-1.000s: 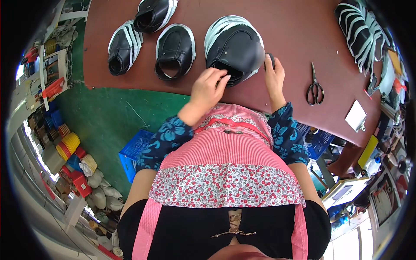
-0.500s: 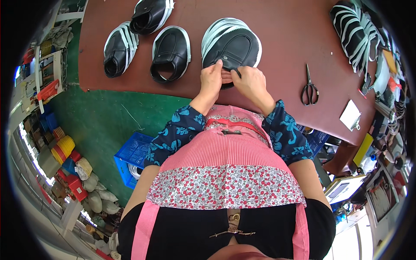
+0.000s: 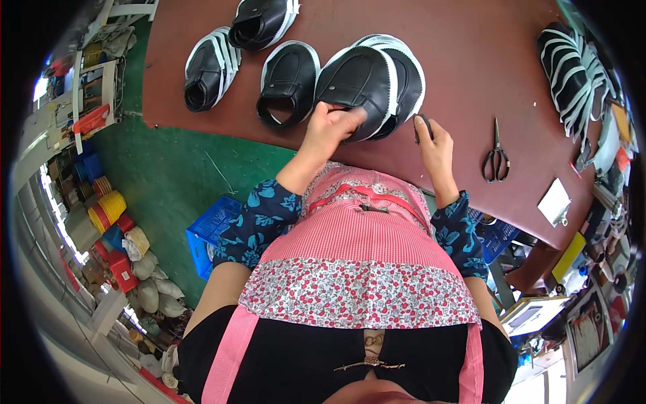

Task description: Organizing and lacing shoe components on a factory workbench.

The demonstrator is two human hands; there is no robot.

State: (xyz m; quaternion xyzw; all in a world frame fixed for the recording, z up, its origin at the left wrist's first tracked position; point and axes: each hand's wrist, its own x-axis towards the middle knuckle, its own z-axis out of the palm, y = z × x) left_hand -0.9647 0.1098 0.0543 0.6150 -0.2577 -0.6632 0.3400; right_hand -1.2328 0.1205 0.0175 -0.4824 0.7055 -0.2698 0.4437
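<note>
My left hand (image 3: 330,135) grips a black shoe upper (image 3: 356,74) with a white stitched rim by its heel opening. Its thumb looks blurred. That upper is tilted and partly covers a small stack of similar uppers (image 3: 408,77) on the table. At the stack's right my right hand (image 3: 439,151) is closed around a small black object (image 3: 422,128), whose kind I cannot make out. Just left of the held piece lies a single black upper (image 3: 291,67), its opening toward me.
Farther left on the brown table (image 3: 464,81) are nested uppers (image 3: 212,71) and another group (image 3: 259,23). Black scissors (image 3: 496,158) and a clipboard (image 3: 554,202) lie to the right. A bundle of uppers (image 3: 572,81) sits far right. A blue crate (image 3: 208,232) stands below.
My left hand has shifted the top upper leftward off the stack. My right hand has let go of it and moved right, with the small black object now showing. The view has shifted slightly.
</note>
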